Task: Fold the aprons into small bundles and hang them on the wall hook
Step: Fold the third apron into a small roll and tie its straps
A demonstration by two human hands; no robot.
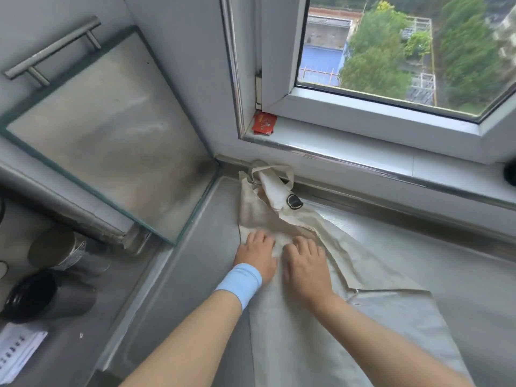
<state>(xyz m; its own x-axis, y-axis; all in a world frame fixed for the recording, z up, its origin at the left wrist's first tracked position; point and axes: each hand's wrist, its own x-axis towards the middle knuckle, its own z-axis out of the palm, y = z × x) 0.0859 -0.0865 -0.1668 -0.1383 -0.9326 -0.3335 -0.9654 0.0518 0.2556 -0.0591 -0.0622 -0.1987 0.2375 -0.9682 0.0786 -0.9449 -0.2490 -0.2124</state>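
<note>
A cream apron (349, 325) lies spread along the grey metal counter (460, 275) below the window. Its neck strap and a black leather tab (293, 201) are bunched at the far end by the corner. My left hand (258, 254), with a light blue wristband, presses flat on the upper part of the cloth. My right hand (304, 263) lies flat on the cloth right beside it. Both hands have their fingers spread on the fabric and grip nothing. No wall hook is in view.
A glass panel (106, 135) leans at the left, with a metal bar handle (53, 51) above it. Dark metal cups (47, 294) and a paper sheet (19, 350) sit at the lower left. A red packet (264, 122) lies on the window sill.
</note>
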